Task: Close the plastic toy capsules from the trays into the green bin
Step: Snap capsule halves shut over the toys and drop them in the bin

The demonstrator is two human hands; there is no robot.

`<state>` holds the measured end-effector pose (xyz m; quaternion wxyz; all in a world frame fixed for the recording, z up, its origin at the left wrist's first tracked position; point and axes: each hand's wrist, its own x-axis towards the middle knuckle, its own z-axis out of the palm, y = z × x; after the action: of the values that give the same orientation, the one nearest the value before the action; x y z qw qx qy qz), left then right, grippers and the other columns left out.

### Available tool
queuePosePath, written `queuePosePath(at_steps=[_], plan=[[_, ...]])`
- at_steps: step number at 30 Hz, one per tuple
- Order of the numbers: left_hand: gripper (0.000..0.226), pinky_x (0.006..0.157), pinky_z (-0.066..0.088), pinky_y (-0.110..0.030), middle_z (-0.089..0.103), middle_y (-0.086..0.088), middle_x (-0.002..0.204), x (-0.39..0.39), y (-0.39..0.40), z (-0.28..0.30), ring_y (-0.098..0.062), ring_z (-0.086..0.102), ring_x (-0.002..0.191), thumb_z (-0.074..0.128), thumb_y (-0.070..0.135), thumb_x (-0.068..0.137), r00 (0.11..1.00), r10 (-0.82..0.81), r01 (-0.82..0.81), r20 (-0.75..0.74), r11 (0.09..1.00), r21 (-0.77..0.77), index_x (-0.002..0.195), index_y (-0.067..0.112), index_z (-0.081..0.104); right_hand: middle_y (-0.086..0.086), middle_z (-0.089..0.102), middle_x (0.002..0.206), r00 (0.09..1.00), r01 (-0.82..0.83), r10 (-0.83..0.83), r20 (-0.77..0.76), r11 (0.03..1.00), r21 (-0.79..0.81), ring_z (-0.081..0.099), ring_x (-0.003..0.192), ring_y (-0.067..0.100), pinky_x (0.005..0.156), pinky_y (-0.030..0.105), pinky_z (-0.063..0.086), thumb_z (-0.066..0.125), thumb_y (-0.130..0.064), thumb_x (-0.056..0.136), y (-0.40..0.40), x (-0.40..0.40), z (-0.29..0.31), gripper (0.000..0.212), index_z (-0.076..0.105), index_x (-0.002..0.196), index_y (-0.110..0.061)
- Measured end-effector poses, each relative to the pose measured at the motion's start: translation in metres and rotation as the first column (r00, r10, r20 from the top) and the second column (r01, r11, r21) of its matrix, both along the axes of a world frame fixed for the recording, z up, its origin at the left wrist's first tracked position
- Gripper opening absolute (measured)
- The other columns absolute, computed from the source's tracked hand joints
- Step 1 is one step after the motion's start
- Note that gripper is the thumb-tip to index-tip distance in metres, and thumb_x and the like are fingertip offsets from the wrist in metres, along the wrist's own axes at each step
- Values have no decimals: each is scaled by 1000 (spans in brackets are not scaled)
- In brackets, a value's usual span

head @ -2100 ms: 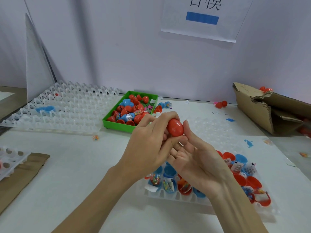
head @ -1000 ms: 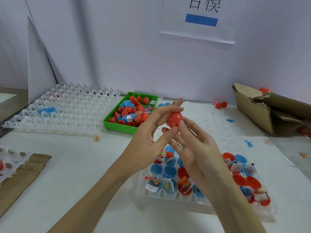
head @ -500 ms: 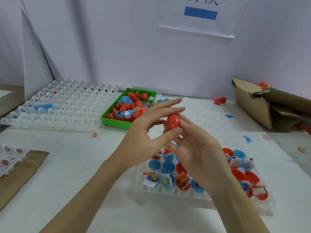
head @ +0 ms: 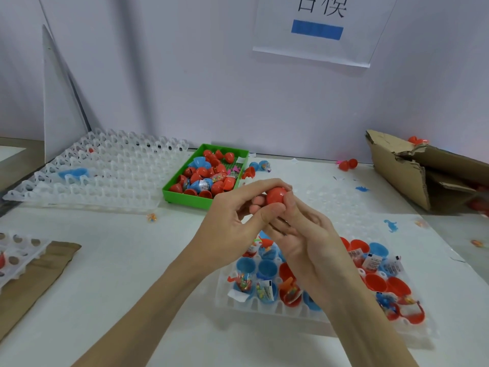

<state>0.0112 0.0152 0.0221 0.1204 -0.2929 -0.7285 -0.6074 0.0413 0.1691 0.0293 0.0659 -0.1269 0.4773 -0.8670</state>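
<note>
A small red capsule (head: pixel 276 196) — round, shiny and smooth — sits up in the air between two hands, above the white table (head: pixel 119 260). The left hand (head: pixel 232 229) curls its fingers and thumb around it. The right hand (head: pixel 309 242) pinches it from the other side. Below them is a clear tray (head: pixel 264 303) with open red and blue halves. The green bin (head: pixel 185 198) — full of capsules — sits farther back.

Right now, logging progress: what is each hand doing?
Left hand: holding the red capsule.
Right hand: holding the same capsule.
</note>
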Motion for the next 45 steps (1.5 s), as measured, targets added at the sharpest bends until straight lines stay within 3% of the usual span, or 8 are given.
queuePosePath(at_steps=[10, 15, 18, 22, 27, 36, 41, 45], plan=[[44, 103, 55, -31, 72, 12, 128, -6, -9, -2, -13, 65, 125, 73, 34, 96, 1000, 12, -14, -24, 997, -77, 138, 29, 63, 19, 70, 128, 995, -95, 95, 2, 993, 70, 66, 123, 31, 97, 30, 56, 60, -34, 102, 6, -6, 3, 34, 72, 126, -12], [35, 85, 57, -38, 76, 7, 115, -33, -15, 10, -32, 65, 126, 25, 24, 116, 985, 43, -74, 168, 980, 183, 141, 37, 45, 4, 75, 110, 996, 32, -61, 70, 933, 357, 73, 97, 16, 84, 25, 57, 70, -45, 88, 14, -12, 3, 42, 75, 123, -23], [53, 87, 59, -36, 72, -6, 127, -26, -24, 2, -27, 68, 119, 14, 45, 110, 991, 110, -130, 78, 934, 333, 152, 25, 39, 17, 66, 116, 987, -49, 60, 149, 996, -79, 67, 90, 19, 80, 26, 57, 68, -14, 97, 39, -30, 35, 45, 58, 139, 2], [79, 78, 61, -34, 74, -12, 116, -26, -29, -2, -31, 70, 108, 30, 71, 92, 984, 94, -148, 149, 901, 409, 145, 15, 50, 30, 55, 139, 993, -25, 106, 46, 586, -810, 64, 110, 33, 89, 41, 58, 44, -24, 109, 89, -64, 96, 50, 36, 151, 4], [78, 74, 61, -32, 74, -13, 109, -31, -34, -6, -33, 69, 103, 29, 74, 92, 980, 100, -162, 171, 904, 397, 131, 15, 63, 15, 57, 146, 990, -16, 68, 126, 929, -371, 66, 118, 27, 94, 37, 57, 49, -33, 106, 98, -69, 69, 55, 42, 150, 1], [55, 71, 59, -24, 77, -3, 94, -32, -30, -14, -15, 71, 87, 36, 49, 106, 953, 209, -256, 221, 942, 216, 96, 16, 79, 7, 69, 93, 973, 115, -127, 193, 991, 72, 66, 77, 16, 69, 25, 58, 59, -20, 101, 104, -59, 34, 29, 75, 119, -4], [16, 72, 55, -23, 74, 12, 88, -33, -26, -20, -5, 67, 86, 64, 26, 101, 927, 364, -349, 93, 926, -143, 91, 23, 75, 1, 75, 90, 908, 385, -324, -266, 393, 835, 70, 74, 9, 63, 17, 53, 51, -8, 106, 96, -58, 21, 26, 75, 102, -18], [8, 73, 50, -15, 71, 18, 95, -30, -25, -25, 0, 61, 91, 71, 23, 97, 968, 251, -222, 26, 894, -390, 99, 30, 75, -13, 72, 102, 914, 399, -82, -397, 14, 917, 64, 88, 4, 69, 11, 46, 59, -14, 103, 85, -54, 13, 24, 78, 100, -29]])
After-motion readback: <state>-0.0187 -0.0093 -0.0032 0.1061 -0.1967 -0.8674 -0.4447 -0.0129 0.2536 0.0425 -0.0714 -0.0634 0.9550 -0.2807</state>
